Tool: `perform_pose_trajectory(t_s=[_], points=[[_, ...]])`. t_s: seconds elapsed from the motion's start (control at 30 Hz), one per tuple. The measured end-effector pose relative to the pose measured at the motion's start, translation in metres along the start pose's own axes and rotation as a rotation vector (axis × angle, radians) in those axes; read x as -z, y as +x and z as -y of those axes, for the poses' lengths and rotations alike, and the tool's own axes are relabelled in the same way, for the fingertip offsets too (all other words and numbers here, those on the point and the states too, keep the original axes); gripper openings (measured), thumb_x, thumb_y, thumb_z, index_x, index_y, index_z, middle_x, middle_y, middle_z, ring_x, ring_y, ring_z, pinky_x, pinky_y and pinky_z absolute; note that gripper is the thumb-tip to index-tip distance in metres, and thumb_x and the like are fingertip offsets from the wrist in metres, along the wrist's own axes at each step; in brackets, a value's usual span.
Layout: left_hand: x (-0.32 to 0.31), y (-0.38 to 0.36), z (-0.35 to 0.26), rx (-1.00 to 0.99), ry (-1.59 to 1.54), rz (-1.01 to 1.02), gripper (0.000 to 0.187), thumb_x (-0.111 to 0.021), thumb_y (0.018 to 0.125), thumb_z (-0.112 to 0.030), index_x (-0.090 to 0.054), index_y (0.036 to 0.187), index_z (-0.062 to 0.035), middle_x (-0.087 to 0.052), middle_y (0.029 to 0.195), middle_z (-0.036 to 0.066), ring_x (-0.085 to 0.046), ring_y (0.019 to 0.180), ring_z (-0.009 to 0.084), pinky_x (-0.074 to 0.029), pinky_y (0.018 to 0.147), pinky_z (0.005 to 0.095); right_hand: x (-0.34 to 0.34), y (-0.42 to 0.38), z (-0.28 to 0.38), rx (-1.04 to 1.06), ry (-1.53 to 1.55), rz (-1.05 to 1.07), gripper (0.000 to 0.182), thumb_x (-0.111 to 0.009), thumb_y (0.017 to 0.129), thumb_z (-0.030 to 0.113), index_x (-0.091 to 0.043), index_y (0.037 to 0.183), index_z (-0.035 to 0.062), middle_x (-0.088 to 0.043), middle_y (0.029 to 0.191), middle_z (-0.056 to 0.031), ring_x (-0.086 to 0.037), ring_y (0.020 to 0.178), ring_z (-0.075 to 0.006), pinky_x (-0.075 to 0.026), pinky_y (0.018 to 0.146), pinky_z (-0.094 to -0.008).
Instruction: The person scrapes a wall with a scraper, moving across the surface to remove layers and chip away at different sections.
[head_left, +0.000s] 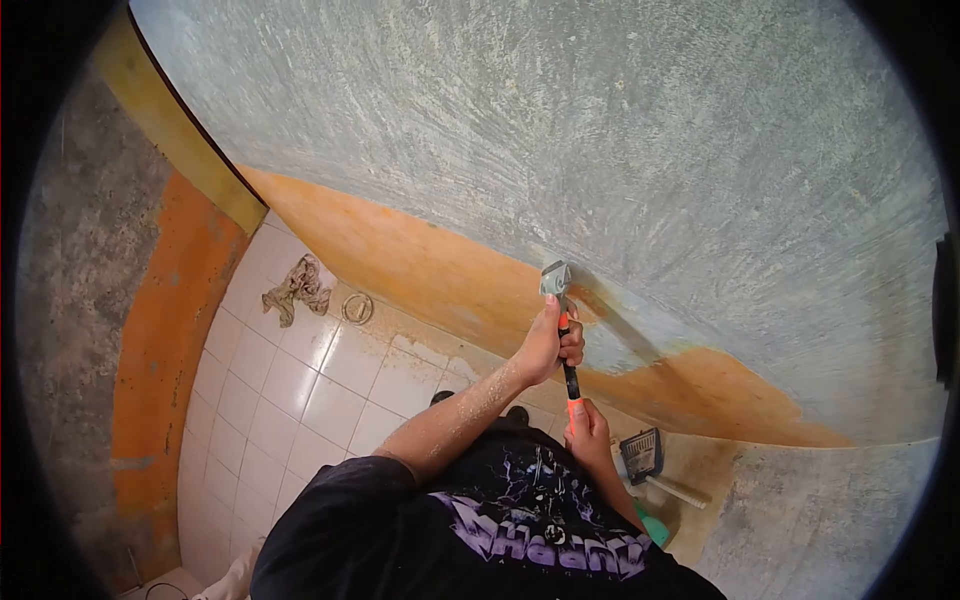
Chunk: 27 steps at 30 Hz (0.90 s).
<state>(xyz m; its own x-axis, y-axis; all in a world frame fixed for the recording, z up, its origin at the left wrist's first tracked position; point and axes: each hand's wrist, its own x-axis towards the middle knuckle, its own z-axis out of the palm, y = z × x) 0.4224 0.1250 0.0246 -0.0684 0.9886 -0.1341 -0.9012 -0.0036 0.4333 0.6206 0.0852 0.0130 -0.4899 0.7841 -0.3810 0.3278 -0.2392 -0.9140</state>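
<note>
Both hands are on a long-handled scraper [572, 384] with a grey head [555, 278] and a black and orange handle. My left hand [545, 345] is closed round the handle just below the head, thumb up along it. Lower down, my right hand [588, 428] grips the orange end. The scraper head is right at the wall [480, 130], near the border between the rough grey surface and the orange paint [430, 262]. Pale flecks cover my left forearm.
A crumpled cloth [298, 290] and a roll of tape [357, 308] lie on the white tiled floor [300, 385]. Scraped debris lines the wall's foot. On the right are a dark tray-like object [641, 455], a pale stick [680, 491] and something green [655, 530].
</note>
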Motion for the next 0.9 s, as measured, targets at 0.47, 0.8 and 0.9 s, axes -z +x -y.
perform_pose_trajectory(t_s=[0.47, 0.8, 0.9], points=[[0.007, -0.002, -0.005, -0.029, 0.036, 0.018, 0.052, -0.024, 0.098, -0.068, -0.042, 0.098, -0.0188, -0.022, 0.057, -0.005, -0.019, 0.047, 0.007, -0.025, 0.047, 0.0264, -0.014, 0.003, -0.003, 0.048, -0.154, -0.083, 0.036, -0.048, 0.103, 0.036, -0.059, 0.093, 0.0039, -0.05, 0.062, -0.0005, -0.048, 0.054, -0.0095, -0.039, 0.052, -0.0286], [0.002, -0.002, -0.008, -0.023, 0.022, 0.035, 0.053, -0.023, 0.097, -0.069, -0.041, 0.099, -0.0184, -0.027, 0.061, -0.004, -0.024, 0.05, 0.0083, -0.029, 0.051, 0.0274, -0.012, -0.004, 0.003, 0.008, -0.019, -0.106, 0.036, -0.051, 0.101, 0.037, -0.061, 0.092, 0.0035, -0.048, 0.061, 0.0014, -0.046, 0.055, -0.0075, -0.037, 0.051, -0.0274], [-0.001, -0.003, -0.004, 0.015, -0.004, 0.078, 0.054, -0.021, 0.098, -0.067, -0.041, 0.099, -0.0177, -0.028, 0.063, -0.003, -0.026, 0.052, 0.0094, -0.032, 0.055, 0.0288, -0.002, -0.008, 0.005, 0.036, -0.128, -0.133, 0.035, -0.051, 0.101, 0.036, -0.061, 0.093, 0.0038, -0.045, 0.06, 0.0029, -0.044, 0.053, -0.0067, -0.035, 0.049, -0.0265]])
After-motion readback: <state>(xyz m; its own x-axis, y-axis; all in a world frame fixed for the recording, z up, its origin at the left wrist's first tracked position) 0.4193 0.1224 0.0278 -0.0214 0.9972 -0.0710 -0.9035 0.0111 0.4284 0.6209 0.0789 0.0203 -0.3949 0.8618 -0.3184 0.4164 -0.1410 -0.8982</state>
